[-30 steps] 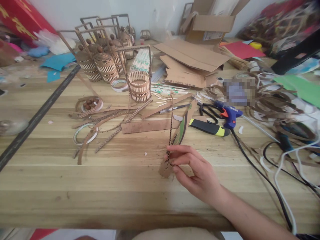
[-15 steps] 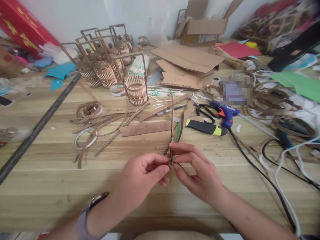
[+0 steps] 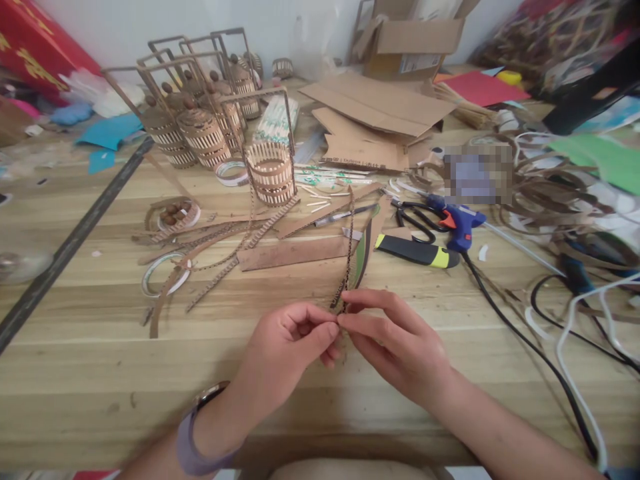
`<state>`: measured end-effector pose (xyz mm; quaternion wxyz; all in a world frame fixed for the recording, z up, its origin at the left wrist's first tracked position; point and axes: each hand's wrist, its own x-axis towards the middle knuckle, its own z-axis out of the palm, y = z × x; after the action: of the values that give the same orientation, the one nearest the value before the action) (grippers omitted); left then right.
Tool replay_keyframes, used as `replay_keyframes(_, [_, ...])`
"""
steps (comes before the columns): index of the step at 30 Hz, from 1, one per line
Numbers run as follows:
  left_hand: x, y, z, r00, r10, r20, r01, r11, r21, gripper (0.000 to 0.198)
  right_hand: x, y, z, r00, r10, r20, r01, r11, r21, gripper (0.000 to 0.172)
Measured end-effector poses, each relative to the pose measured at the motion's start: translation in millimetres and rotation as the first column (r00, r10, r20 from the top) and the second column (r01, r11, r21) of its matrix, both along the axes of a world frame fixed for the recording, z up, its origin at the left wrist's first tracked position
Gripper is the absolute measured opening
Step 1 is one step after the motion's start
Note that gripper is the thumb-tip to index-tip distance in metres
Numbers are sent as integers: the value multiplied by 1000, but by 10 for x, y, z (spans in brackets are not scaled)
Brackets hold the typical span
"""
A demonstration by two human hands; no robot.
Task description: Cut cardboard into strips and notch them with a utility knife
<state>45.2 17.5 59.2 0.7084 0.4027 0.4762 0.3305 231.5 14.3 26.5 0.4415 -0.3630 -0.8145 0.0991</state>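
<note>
Between my two hands stands a thin corrugated cardboard strip [image 3: 350, 240], its long end rising away from me over the table. My left hand [image 3: 295, 337] pinches its near end between thumb and forefinger. From the other side, the fingertips of my right hand [image 3: 395, 340] close on the strip at the same spot; my fingers hide the very end. Just beyond lies a green and brown cardboard piece [image 3: 363, 250], and left of it a flat brown cardboard strip [image 3: 295, 255].
A utility knife [image 3: 416, 252], black scissors [image 3: 417, 223] and a blue glue gun [image 3: 463, 227] lie to the right. Lantern-like cardboard cages [image 3: 204, 139] with handles stand at back left, near an unlidded one [image 3: 271, 175]. Tape rolls [image 3: 165, 275] and a dark metal bar [image 3: 75, 243] are leftward.
The upright strip now leans slightly more to the right at its top. My right fingers have shifted a little closer to my left fingertips. The whole view has moved slightly.
</note>
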Motion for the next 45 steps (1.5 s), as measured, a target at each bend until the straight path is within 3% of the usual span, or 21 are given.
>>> replay_keyframes(11, [1, -18, -71, 996, 32, 86, -26, 997, -69, 19, -8, -19, 42, 999, -50, -1, 50, 998, 30, 22])
replay_keyframes(21, [21, -5, -94, 960, 122, 253, -60, 969, -240, 27, -34, 21, 10, 996, -72, 47, 67, 992, 106, 25])
replay_keyframes(27, [8, -10, -88, 960, 124, 250, -68, 972, -223, 24, -37, 61, 97, 991, -54, 121, 29, 979, 204, 16])
replay_keyframes(34, [-6, -13, -62, 970, 96, 225, -54, 981, -186, 20, 0, 55, 54, 966, -48, 255, -10, 975, 222, 27])
replay_keyframes(38, [-19, -8, -53, 973, 88, 215, -48, 982, -183, 19, -31, 77, 118, 962, -71, 265, -5, 960, 279, 18])
replay_keyframes(45, [-29, 14, -28, 964, 91, 249, -32, 972, -231, 22, -45, 149, 200, 942, -57, 331, -31, 967, 255, 14])
